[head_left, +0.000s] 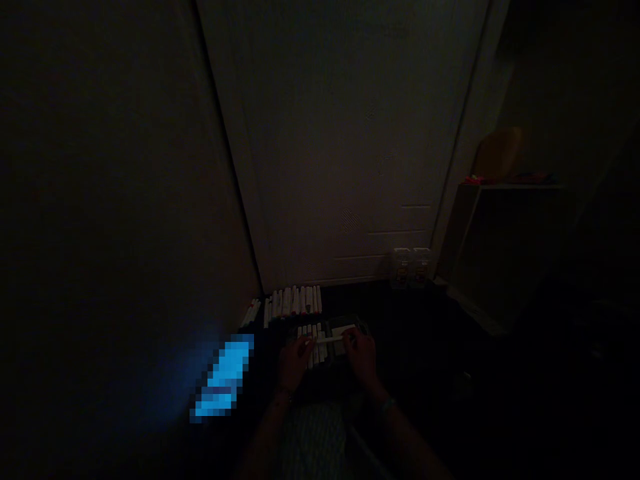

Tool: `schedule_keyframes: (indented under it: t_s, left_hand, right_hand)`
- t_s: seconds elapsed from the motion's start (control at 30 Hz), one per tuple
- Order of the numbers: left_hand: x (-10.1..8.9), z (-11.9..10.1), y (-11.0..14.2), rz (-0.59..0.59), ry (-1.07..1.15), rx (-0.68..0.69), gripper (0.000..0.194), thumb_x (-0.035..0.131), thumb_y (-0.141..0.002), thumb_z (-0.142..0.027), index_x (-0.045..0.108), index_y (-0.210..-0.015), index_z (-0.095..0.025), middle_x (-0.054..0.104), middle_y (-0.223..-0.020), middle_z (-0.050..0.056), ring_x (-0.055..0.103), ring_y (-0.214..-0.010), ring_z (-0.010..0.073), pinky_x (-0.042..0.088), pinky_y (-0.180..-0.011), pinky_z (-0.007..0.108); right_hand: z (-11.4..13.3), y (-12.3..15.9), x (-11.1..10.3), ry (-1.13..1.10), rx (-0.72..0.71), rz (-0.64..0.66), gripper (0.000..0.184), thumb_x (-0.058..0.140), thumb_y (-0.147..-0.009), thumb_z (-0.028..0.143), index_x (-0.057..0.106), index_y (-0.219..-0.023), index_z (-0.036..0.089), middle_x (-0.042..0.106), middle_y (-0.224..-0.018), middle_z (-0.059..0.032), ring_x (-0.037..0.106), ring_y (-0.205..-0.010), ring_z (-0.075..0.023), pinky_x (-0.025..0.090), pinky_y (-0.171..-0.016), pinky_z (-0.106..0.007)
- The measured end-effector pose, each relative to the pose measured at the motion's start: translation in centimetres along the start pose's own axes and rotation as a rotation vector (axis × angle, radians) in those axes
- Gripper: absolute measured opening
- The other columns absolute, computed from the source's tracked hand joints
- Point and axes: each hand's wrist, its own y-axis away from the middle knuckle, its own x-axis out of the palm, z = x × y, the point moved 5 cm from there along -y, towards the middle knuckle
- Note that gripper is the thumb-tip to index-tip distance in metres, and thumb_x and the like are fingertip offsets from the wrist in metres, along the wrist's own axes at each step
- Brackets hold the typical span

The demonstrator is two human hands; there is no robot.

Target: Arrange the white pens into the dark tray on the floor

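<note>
The scene is very dark. A white marker (329, 339) lies level between my two hands. My left hand (294, 360) has its fingers closed on the marker's left end, and my right hand (362, 355) pinches the right end. Beneath them sits an open dark case (327, 363). Several white markers (311, 360) stand side by side in its left half, while a pale flat patch (341, 329) shows in the right half, partly covered by my right hand. Fine detail on the fingers is lost in the dark.
Beyond the case lies a row of several white markers (294, 301), with a smaller group (251, 312) to its left. A bright blue pixelated patch (225, 377) glows at left. Two clear containers (411, 267) stand by the back panel. At right is a cabinet (457, 223) bearing an orange object (499, 153).
</note>
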Motion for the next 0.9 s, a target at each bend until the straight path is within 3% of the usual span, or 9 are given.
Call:
schedule_keyframes:
  t_s: [0.27, 0.7, 0.9]
  left_hand:
    - [-0.16, -0.31, 0.07, -0.001, -0.021, -0.003, 0.041, 0.038, -0.082, -0.051, 0.063, -0.088, -0.019, 0.063, -0.073, 0.002, 0.056, -0.068, 0.0135, 0.040, -0.063, 0.023]
    - [-0.16, -0.22, 0.10, 0.020, 0.156, -0.059, 0.038, 0.042, -0.079, -0.048, 0.061, -0.095, -0.020, 0.067, -0.089, 0.004, 0.060, -0.079, 0.0161, 0.044, -0.070, 0.024]
    - [-0.03, 0.08, 0.01, -0.009, 0.173, -0.049, 0.036, 0.043, -0.079, -0.048, 0.062, -0.093, -0.021, 0.067, -0.085, 0.003, 0.060, -0.077, 0.0159, 0.045, -0.069, 0.025]
  right_hand:
    - [-0.52, 0.04, -0.13, -0.007, 0.066, -0.017, 0.027, 0.041, -0.087, 0.036, 0.059, -0.102, 0.022, 0.062, -0.074, 0.0000, 0.054, -0.072, -0.0147, 0.034, -0.068, -0.023]
    - [-0.73, 0.05, 0.07, -0.019, 0.047, -0.034, 0.028, 0.039, -0.088, 0.036, 0.061, -0.097, 0.022, 0.062, -0.075, -0.0003, 0.055, -0.070, -0.0137, 0.034, -0.067, -0.023]
    - [-0.63, -0.01, 0.02, -0.016, 0.027, -0.047, 0.026, 0.039, -0.088, 0.033, 0.062, -0.093, 0.023, 0.063, -0.077, 0.0004, 0.054, -0.070, -0.0128, 0.033, -0.069, -0.023]
